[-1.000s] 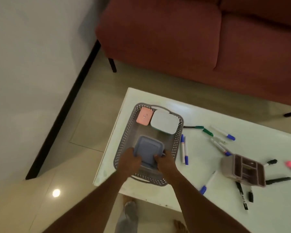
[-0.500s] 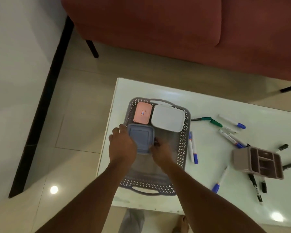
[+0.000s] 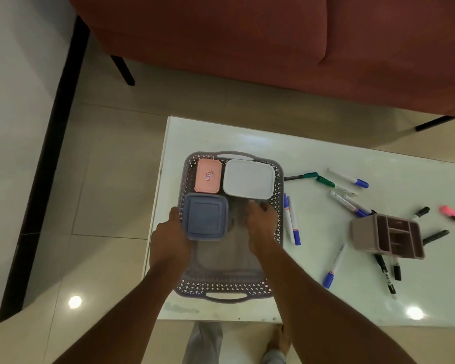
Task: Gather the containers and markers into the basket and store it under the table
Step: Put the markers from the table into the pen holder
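Red sofa (image 3: 247, 48) behind white table (image 3: 326, 153). Grey perforated basket (image 3: 221, 287) at table's left end. Inside it: white container (image 3: 248, 178) and pink container (image 3: 208, 176) at far end, blue container (image 3: 205, 216) nearer, on left. Mauve organizer (image 3: 388, 236) on table, right of basket. Left hand (image 3: 170, 232) grips blue container's left edge. Right hand (image 3: 263, 223) in basket, fingers loosely bent, holding nothing. Markers (image 3: 292, 219) scattered on table.

At the basket's (image 3: 221, 287) left wall, the left hand's (image 3: 168, 237) fingers vanish under the blue container (image 3: 205, 216). The right hand's (image 3: 263, 224) fingertips blur beside the white container (image 3: 248, 178). The pink container's (image 3: 208, 176) label is unreadable. Right of the basket, the counter (image 3: 326, 148) runs off frame.
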Available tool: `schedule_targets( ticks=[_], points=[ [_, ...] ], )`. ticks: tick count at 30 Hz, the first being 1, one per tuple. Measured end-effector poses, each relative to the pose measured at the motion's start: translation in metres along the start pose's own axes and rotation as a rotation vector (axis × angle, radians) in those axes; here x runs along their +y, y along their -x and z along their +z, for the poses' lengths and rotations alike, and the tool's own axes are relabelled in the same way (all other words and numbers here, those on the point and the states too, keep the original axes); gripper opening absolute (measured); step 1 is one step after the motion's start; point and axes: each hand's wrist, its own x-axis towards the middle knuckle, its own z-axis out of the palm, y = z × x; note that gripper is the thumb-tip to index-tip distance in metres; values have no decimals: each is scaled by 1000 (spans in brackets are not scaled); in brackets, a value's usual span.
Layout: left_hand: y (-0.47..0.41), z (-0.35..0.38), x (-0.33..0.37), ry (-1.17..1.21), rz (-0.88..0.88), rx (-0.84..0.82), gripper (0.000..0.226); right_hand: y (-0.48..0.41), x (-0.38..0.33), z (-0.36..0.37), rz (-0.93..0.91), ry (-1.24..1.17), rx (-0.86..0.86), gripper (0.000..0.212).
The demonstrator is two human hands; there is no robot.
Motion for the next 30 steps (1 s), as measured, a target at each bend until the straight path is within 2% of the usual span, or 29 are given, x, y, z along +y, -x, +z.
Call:
schedule_targets(
  ticks=[5, 9, 11, 14, 16, 18, 23, 26, 30],
  points=[
    [0, -3, -4, 51, -3, 13, 42, -13, -7, 13, 19, 63, -111, 13],
    [4, -10, -3, 192, 21, -8, 36, -9, 2, 18, 55, 43, -201, 23],
    [8, -15, -4, 196, 35, -1, 37, 0, 9, 17, 43, 134, -237, 29],
    [13, -14, -3, 0, 78, 61, 45, 19, 19, 1, -142, 432, -173, 31],
    [23, -7, 5, -171, 213, 107, 49, 33, 27, -21, -279, 566, -149, 37],
    [37, 6, 20, -253, 391, 126, 43, 45, 36, -45, -350, 640, -149, 41],
    [97, 42, 75, -256, 673, -51, 27, 67, 52, -109, -405, 699, -187, 41],
    [134, 68, 105, -231, 705, -178, 22, 73, 56, -154, -423, 715, -163, 41],
    [164, 104, 146, -291, 757, -280, 32, 53, 66, -220, -417, 751, -86, 44]
  ],
)
